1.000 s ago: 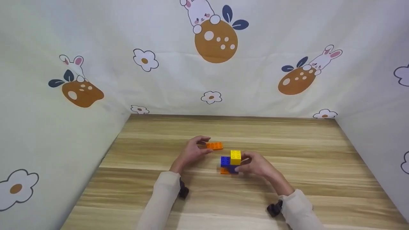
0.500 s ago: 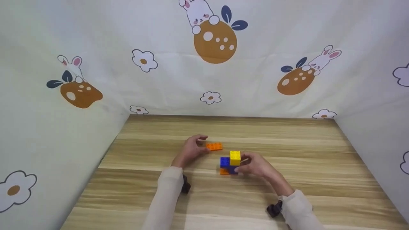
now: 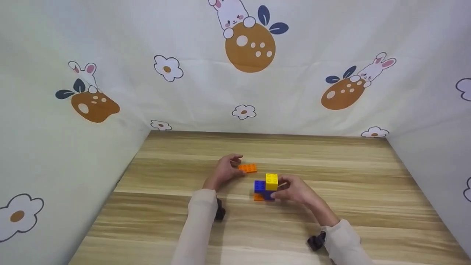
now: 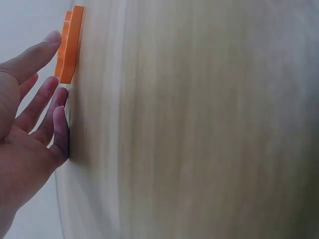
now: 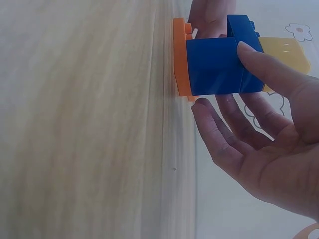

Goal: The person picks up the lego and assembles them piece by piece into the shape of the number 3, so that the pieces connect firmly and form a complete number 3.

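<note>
Loose brick (image 3: pixel 248 168) on surface (image 3: pixel 301 154), just R of L hand (image 3: pixel 226 170). Stack (image 3: pixel 264 190) nearer, slightly R of that brick, w/ R hand (image 3: pixel 297 189) at its R side. Bottom to top: base plate (image 3: pixel 258 197), lower block (image 5: pixel 214 67) on its R part, mid block (image 3: pixel 259 185) reaching L, top block (image 3: pixel 271 181) on R end. Cloth (image 3: pixel 198 95) behind surface & along both sides.

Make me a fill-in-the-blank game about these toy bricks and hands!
The top brick of the stack is ____.
The right hand has its thumb on a ____ brick.
The loose flat brick near the left hand is ____.

Missing words: yellow, blue, orange.
</note>
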